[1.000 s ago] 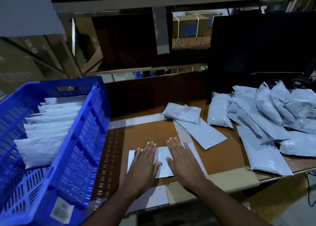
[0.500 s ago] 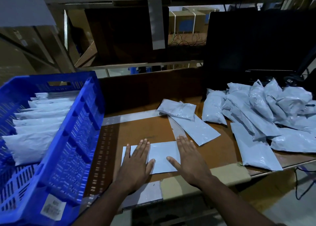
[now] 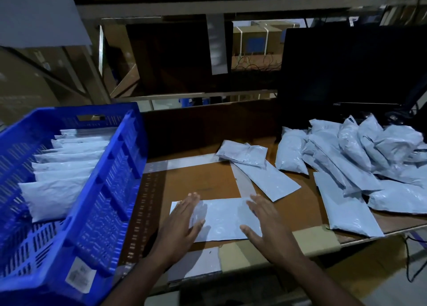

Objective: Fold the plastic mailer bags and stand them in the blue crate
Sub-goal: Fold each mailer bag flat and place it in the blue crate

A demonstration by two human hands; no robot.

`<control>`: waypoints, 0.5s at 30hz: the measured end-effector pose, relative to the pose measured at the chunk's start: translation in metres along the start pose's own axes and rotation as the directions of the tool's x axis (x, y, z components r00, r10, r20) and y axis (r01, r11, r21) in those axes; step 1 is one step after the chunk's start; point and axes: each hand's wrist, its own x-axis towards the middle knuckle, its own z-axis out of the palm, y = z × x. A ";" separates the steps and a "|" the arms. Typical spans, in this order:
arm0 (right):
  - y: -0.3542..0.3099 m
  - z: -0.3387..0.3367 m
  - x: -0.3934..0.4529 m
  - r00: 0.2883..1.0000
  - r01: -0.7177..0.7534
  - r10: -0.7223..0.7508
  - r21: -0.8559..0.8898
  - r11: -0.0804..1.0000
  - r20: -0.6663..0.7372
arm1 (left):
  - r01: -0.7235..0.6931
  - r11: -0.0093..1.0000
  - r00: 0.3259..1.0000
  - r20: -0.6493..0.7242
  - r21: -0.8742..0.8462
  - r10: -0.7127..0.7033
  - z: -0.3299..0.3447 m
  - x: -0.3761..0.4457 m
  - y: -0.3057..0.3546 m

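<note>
Blue crate (image 3: 111,190): stands at the left end of the table, slotted walls, a white barcode label (image 3: 79,278) on its near outer wall.
Stood bags in crate (image 3: 62,167): a row of pale folded mailers on edge, packed one behind another from the middle of the crate to its far wall; their long edges run left to right.
Table (image 3: 203,180): brown cardboard-covered top with strips of grey tape.
Left hand (image 3: 180,227): palm down, fingers straight and a little spread, pressing flat on the left end of the mailer; it grips nothing.
Mailer bag being flattened (image 3: 221,220): light grey-blue plastic, lying flat at the near middle of the table between the two hands. Its long axis runs left to right, roughly along the table's near edge, with the right end a touch farther away. Surface smooth with faint shiny creases.
Right hand (image 3: 265,224): palm down, fingers straight and pointing away, thumb out to the left, pressing on the right end of the same mailer; it clasps nothing.
Two loose mailers (image 3: 256,167): just beyond the flattened one, a crumpled bag lying on a long flat one that slants toward the near right.
Pile of mailers (image 3: 360,164): unfolded, puffy grey-blue bags heaped at the right end of the table, one reaching the near edge.
Monitor (image 3: 351,74): dark screen behind the pile.
</note>
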 end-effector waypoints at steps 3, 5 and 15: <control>0.000 -0.003 -0.013 0.996 0.045 -0.053 0.117 0.992 0.065 | -0.046 0.998 0.998 -0.039 -0.042 0.044 0.002 -0.014 -0.006; 0.002 -0.005 -0.014 0.994 0.056 -0.068 0.134 0.989 0.083 | -0.048 0.998 0.999 -0.026 -0.049 0.047 0.002 -0.019 -0.008; 0.013 -0.031 -0.001 0.975 0.001 -0.057 0.255 0.967 0.213 | 0.004 0.995 1.000 0.011 0.102 -0.006 -0.003 -0.009 0.009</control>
